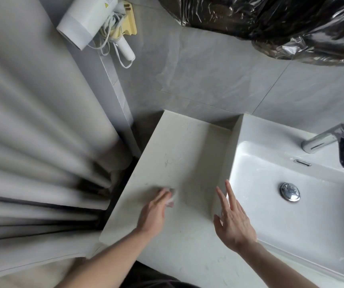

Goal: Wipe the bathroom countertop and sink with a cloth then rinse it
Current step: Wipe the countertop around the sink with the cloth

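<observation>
We were partway through the wiping. Our left hand was pressing a small pale cloth onto the table, the stone counter to the left of the sink. The cloth was a little wad, mostly hidden under our fingers and blurred, so we could only say that the fingers lay fairly straight over it; whether that grip curled round the cloth at all, we could not tell. It sat near the front half of the counter, closer to the left edge than to the basin.

Our right hand was spread, fingers straight and apart, holding nothing. It was over the counter's right edge where it meets the basin's raised rim; contact with either could not be made out.

As to progress, we judged it early. The counter showed faint marks and no clear wet streaks, so we could not say which parts were already wiped. The basin looked dry, with specks on its rim near the faucet, and no water was running. The sink and the rinse of the cloth seemed still to come.

Off to the side were a curtain, a wall-hung hair dryer and a black plastic sheet.
</observation>
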The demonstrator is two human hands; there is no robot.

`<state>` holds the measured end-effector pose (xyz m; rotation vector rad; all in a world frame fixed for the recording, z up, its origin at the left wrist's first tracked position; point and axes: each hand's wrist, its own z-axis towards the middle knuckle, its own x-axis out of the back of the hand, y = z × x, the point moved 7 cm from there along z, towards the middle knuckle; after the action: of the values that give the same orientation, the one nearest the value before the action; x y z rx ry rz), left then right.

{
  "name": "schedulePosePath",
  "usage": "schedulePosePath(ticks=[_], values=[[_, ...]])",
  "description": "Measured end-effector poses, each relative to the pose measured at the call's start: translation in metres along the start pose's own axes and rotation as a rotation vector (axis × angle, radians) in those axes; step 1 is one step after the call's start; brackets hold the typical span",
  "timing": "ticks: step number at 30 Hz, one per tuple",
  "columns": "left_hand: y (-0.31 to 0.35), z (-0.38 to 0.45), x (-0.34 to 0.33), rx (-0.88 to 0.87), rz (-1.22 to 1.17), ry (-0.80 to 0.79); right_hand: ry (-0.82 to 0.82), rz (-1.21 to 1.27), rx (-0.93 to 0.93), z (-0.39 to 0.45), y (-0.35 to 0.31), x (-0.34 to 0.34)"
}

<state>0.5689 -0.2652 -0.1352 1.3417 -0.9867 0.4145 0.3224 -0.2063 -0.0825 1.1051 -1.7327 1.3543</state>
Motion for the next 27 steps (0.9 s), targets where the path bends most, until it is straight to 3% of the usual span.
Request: schedulePosePath(ticks=[4, 8, 11, 16, 20, 24, 27], values=[[0.057, 0.002, -0.082, -0.263, 0.229, -0.23, 0.0, -0.015, -0.006, 0.0, 0.0, 0.0], [0.051, -0.005, -0.131, -0.268, 0.449, -0.367, 0.003, -0.034, -0.007, 0.0, 0.0, 0.0], [0.023, -0.006, -0.117, -0.26, 0.521, -0.312, 0.004, -0.031, -0.003, 0.0, -0.001, 0.0], [-0.052, 0.004, -0.042, -0.025, 0.532, -0.148, 0.015, -0.021, 0.004, 0.0, -0.003, 0.002], [-0.112, 0.008, 0.004, 0.147, 0.494, -0.168, 0.011, -0.025, 0.001, 0.0, -0.003, 0.002], [-0.112, 0.015, 0.024, 0.238, 0.416, -0.141, 0.011, -0.022, -0.006, 0.0, -0.005, 0.003], [-0.078, 0.022, 0.006, 0.13, 0.373, -0.161, 0.01, -0.028, -0.011, -0.001, -0.006, 0.005]])
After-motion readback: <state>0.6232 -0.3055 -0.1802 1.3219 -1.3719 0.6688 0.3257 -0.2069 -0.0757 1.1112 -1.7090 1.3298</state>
